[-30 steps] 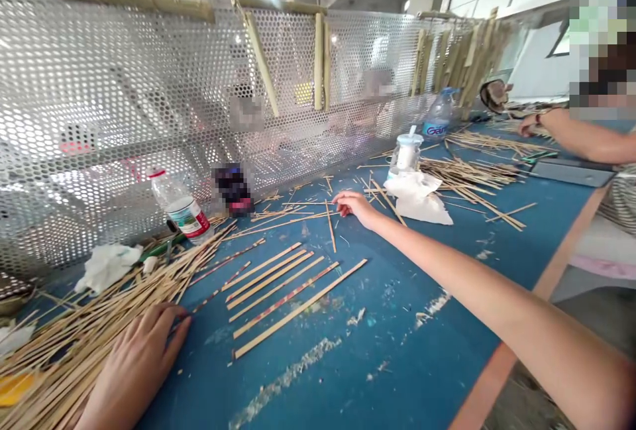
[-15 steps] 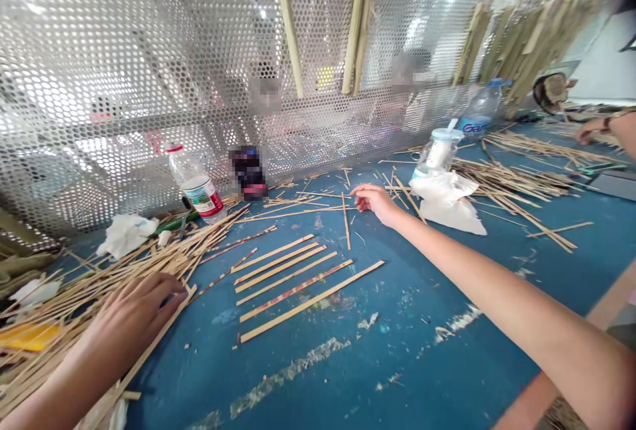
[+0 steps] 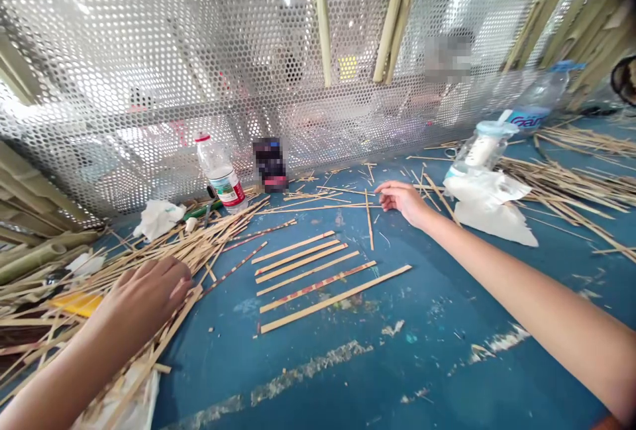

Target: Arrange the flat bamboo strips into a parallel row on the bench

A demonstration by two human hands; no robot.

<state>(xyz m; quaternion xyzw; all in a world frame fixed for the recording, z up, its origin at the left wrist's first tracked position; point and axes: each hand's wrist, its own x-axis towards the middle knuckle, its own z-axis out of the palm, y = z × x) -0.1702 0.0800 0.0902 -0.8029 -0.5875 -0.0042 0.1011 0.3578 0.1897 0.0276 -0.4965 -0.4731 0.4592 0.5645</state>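
Observation:
My left hand [image 3: 154, 291] rests palm down over a heap of thin bamboo strips [image 3: 199, 251] at the left. Its fingers bend loosely over the strips, with the fingertips partly hidden; I see no firm grip. On the blue table, my right hand [image 3: 400, 201] lies beside scattered strips, its fingers loosely curved and apart with nothing visible in them. Between the hands, several bamboo strips lie nearly parallel. The nearest is a plain strip [image 3: 335, 299]; behind it is a strip with reddish-brown marks [image 3: 318, 287]. A short upright-lying strip [image 3: 369, 221] is just left of my right hand.
A red-capped bottle [image 3: 226, 181] and a blurred dark phone-like object [image 3: 271, 165] stand by the perforated metal screen [image 3: 199, 52]. Tissues [image 3: 489, 201], a cup with a straw [image 3: 479, 145], a large water bottle [image 3: 534, 102] and more strips [image 3: 561, 191] are at right.
My view has shifted, so the table things sit further right and the co-worker's hand at the far right is out of view. My left fingers look slightly more drawn in; my right hand stays put.

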